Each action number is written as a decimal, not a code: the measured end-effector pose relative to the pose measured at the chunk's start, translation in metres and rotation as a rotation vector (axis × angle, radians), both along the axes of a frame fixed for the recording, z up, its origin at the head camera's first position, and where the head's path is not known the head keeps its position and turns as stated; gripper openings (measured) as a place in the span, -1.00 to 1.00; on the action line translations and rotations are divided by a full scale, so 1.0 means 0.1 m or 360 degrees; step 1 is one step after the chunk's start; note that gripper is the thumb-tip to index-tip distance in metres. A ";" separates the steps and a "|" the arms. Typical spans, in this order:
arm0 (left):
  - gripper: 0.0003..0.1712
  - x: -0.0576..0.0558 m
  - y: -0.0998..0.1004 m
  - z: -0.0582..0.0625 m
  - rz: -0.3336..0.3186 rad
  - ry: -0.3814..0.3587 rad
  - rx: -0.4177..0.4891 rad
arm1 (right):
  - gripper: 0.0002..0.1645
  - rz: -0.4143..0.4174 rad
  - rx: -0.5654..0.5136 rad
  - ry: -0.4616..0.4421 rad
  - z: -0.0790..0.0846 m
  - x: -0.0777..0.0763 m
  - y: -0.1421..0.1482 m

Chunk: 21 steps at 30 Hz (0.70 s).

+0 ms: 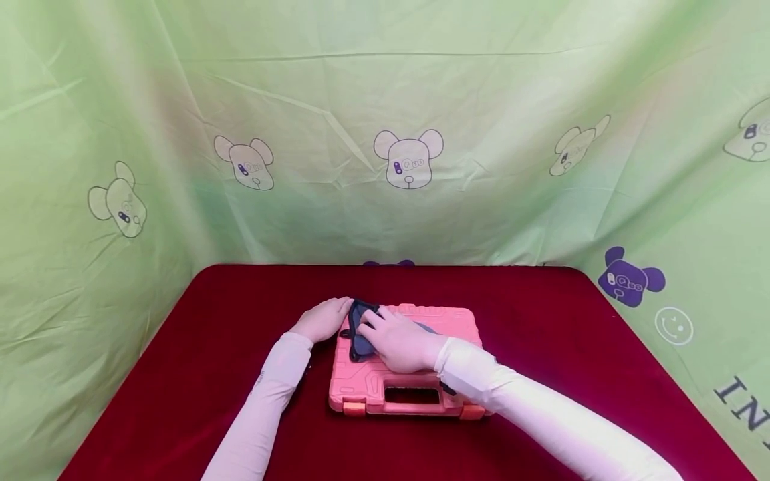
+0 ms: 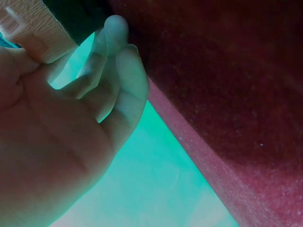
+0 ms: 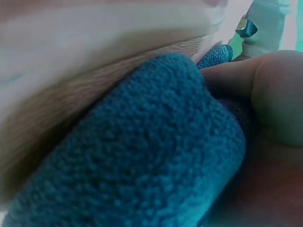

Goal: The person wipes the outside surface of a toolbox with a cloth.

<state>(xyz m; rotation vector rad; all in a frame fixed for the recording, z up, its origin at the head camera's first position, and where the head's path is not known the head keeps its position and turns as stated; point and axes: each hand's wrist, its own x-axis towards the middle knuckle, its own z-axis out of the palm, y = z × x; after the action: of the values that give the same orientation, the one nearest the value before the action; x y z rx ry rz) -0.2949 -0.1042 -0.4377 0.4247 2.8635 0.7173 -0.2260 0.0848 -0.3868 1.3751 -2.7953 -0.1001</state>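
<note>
A pink plastic carrying case (image 1: 451,322) lies flat on the table, its handle and two orange latches towards me. My left hand (image 1: 325,319) holds the case's far left corner; in the left wrist view its bent fingers (image 2: 130,80) curve round beside the case's textured side (image 2: 35,28). On the lid, my right hand (image 1: 409,342) grips a dark blue-grey cloth (image 1: 363,346) with black edging. The fuzzy cloth (image 3: 151,137) bunches under the palm in the right wrist view. The right hand hides part of the cloth, and the left fingertips are partly hidden at the cloth's edge.
Dark red fabric covers the table (image 1: 240,321), which extends on both sides of the case. Behind and beside it hangs a pale green curtain (image 1: 313,220) printed with bear heads.
</note>
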 end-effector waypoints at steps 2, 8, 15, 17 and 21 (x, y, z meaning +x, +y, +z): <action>-0.46 0.00 0.00 0.01 0.0010 -0.0008 0.0013 | -0.59 -0.0001 0.0005 0.0005 0.00 0.01 0.00; -0.46 0.00 0.00 0.02 0.0012 -0.0007 0.0019 | -0.59 0.0017 0.0014 0.0012 0.00 0.01 0.00; -0.45 -0.01 0.00 0.01 0.0026 0.0001 0.0012 | -0.59 0.0041 0.0015 0.0056 0.01 0.02 0.00; -0.44 -0.01 0.00 0.00 0.0023 -0.0015 0.0012 | -0.58 0.0057 0.0029 0.0066 0.00 0.04 -0.01; -0.43 -0.01 0.00 -0.01 0.0020 -0.0027 0.0006 | -0.52 0.0064 0.0023 0.0059 -0.01 0.07 -0.01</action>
<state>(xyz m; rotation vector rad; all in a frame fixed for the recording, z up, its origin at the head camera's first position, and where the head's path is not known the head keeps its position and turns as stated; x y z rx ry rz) -0.2960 -0.1045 -0.4384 0.3994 2.8516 0.7254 -0.2195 0.0834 -0.3880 1.4170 -2.7406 -0.1435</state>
